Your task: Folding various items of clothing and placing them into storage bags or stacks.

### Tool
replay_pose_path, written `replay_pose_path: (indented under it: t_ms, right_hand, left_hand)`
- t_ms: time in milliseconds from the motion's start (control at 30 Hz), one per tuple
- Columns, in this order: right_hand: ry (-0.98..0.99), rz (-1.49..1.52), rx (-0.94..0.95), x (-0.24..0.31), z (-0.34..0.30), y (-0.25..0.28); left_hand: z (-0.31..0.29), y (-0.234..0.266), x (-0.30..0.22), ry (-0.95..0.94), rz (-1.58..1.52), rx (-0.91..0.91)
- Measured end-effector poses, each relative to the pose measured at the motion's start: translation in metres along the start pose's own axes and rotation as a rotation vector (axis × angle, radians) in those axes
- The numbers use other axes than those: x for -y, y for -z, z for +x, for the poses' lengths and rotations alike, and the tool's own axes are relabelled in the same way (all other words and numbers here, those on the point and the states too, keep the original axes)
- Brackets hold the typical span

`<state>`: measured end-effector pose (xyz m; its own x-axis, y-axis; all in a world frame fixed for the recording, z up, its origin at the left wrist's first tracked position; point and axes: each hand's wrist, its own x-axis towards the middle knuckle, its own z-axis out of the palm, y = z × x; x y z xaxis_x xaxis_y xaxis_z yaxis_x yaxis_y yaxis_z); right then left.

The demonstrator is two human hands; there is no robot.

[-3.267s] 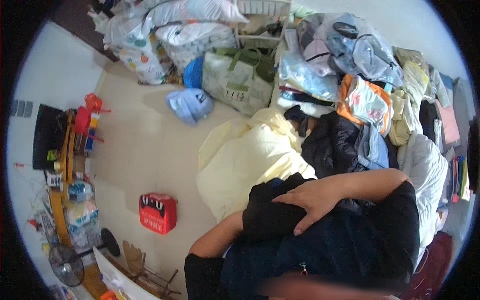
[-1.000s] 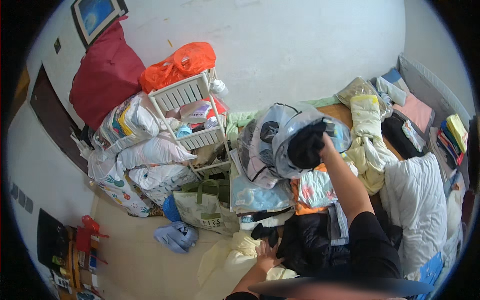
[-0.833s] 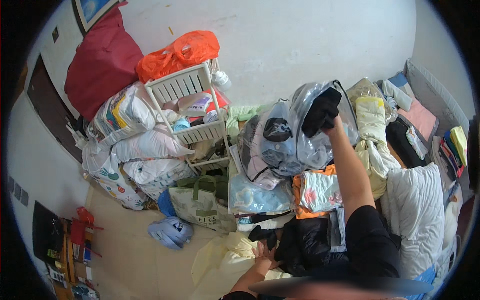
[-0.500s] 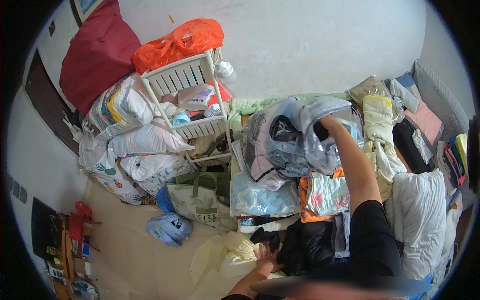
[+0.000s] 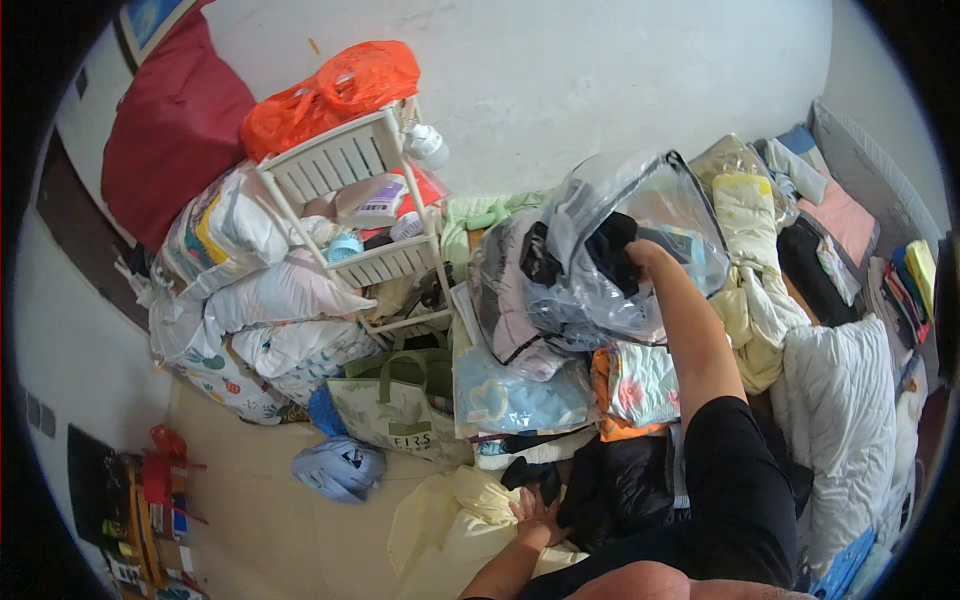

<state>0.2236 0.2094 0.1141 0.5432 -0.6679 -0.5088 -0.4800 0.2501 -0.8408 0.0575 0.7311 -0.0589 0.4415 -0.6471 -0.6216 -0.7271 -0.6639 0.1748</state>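
My right hand (image 5: pixel 650 263) reaches into a clear plastic storage bag (image 5: pixel 585 205) with black edging, its fingers closed on a black garment (image 5: pixel 610 245). The bag's lid or upper side stands raised, and my fingertips are partly hidden by the cloth. Lower down, my left hand (image 5: pixel 537 522) rests with fingers spread between a pale yellow cloth (image 5: pixel 480 500) and a heap of black clothing (image 5: pixel 620 490). Folded light clothes with a flower print (image 5: pixel 640 385) lie under my right forearm, on top of something orange.
Left of the bag stand a white slatted rack (image 5: pixel 385 262) topped by an orange plastic bag (image 5: pixel 335 90), and a green-white tote (image 5: pixel 400 410). A blue cloth bundle (image 5: pixel 338 468) lies on the floor. At right are a white quilt (image 5: pixel 835 430) and rolled yellow bedding (image 5: pixel 750 230).
The clear bag's upper side has risen and opened wider, and more of the black garment shows at my right hand. My left hand stays in place. The whole view has shifted slightly.
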Motion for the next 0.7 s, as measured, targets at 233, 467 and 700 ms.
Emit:
replay_pose_path:
  t_ms: [233, 467, 700]
  right_hand:
    - [0.427, -0.502, -0.552, 0.033, -0.036, -0.002]
    - [0.718, -1.037, -0.077, 0.017, -0.085, -0.096]
    - [0.626, -0.989, -0.045, 0.039, -0.033, -0.084]
  left_hand:
    - [0.007, 0.015, -0.016, 0.021, 0.107, 0.11]
    - [0.008, 0.005, -0.012, 0.056, 0.122, 0.145]
    - [0.013, 0.016, -0.025, 0.072, 0.135, 0.19]
